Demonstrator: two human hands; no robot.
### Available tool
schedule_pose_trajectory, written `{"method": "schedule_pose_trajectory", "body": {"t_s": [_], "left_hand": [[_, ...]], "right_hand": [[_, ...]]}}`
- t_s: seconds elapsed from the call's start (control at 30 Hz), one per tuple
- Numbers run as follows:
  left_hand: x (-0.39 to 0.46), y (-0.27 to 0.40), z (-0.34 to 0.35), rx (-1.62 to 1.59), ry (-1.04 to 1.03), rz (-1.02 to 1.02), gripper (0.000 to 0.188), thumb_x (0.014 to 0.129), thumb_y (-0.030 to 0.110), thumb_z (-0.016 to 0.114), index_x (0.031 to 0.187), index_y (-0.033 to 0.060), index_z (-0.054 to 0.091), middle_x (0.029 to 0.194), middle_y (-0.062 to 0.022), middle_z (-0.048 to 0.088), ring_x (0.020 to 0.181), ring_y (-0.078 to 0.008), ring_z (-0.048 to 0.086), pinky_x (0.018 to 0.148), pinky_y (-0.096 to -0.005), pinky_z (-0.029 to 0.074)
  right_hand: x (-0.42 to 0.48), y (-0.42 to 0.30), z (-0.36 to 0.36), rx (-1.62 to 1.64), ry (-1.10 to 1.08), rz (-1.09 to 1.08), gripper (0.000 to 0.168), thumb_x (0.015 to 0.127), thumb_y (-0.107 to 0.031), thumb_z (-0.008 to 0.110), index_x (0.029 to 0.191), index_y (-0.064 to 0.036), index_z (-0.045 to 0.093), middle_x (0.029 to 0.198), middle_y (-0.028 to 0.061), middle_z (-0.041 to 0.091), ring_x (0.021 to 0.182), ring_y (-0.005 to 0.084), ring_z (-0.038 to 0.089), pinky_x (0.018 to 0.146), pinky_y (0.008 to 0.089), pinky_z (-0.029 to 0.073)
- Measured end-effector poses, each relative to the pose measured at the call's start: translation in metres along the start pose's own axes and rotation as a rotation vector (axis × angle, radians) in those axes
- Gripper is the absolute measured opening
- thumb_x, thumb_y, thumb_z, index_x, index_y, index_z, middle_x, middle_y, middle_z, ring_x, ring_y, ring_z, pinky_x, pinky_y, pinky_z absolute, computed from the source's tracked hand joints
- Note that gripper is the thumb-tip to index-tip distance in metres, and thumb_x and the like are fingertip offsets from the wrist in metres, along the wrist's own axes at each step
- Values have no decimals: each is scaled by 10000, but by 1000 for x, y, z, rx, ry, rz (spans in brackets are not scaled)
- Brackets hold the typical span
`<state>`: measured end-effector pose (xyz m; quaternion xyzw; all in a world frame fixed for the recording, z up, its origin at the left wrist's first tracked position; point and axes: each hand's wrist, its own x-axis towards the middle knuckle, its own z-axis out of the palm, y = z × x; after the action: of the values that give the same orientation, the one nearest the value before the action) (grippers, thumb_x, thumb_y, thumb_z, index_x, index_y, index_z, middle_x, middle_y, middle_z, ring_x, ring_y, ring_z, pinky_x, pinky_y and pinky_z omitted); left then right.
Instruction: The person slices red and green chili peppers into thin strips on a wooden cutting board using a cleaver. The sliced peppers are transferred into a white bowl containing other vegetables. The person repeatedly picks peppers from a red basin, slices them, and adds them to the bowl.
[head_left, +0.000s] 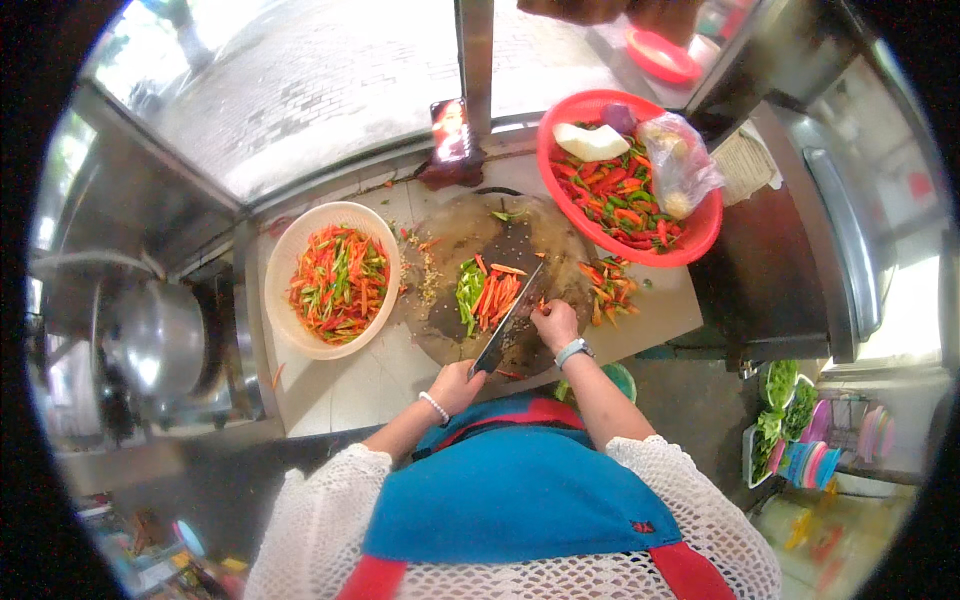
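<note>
My left hand (456, 388) grips the handle of a kitchen knife (504, 330), whose blade slants up and to the right across a round chopping board (442, 225). Close along the blade's left side lie cut red pepper strips (498, 297), with cut green pepper pieces (470, 289) beside them. To the right of the blade, my right hand (556, 324) pinches a small red pepper piece (541, 305) at its fingertips, just above the board. Whole-looking red and green peppers (609, 289) lie in a pile at the board's right edge.
A pale plastic basket (277, 296) of shredded peppers stands left. At the back right, a red plastic basket (553, 202) holds peppers, a white chunk (591, 142) and a clear plastic bag (679, 161). A lit phone (450, 131) leans by the window post. Pale seeds (427, 281) litter the board.
</note>
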<state>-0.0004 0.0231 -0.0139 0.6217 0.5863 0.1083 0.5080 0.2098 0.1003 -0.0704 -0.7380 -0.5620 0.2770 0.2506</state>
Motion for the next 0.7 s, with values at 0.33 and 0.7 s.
{"method": "schedule_pose_trajectory", "body": {"t_s": [0.33, 0.7], "left_hand": [[24, 19, -1, -127, -88, -175, 269, 804, 253, 493, 781, -6, 564, 599, -150, 561, 564, -239, 557, 554, -367, 439], [-10, -34, -55, 261, -405, 135, 232, 803, 235, 538, 850, 14, 594, 617, -146, 567, 533, -194, 523, 550, -344, 438]], "right_hand": [[-3, 1, -10, -226, -135, -86, 275, 671, -219, 618, 855, -23, 562, 870, 197, 574, 809, 368, 551, 712, 435, 455], [102, -13, -129, 46, 350, -353, 180, 803, -166, 552, 789, 12, 527, 670, 153, 566, 578, 287, 539, 546, 352, 420]]}}
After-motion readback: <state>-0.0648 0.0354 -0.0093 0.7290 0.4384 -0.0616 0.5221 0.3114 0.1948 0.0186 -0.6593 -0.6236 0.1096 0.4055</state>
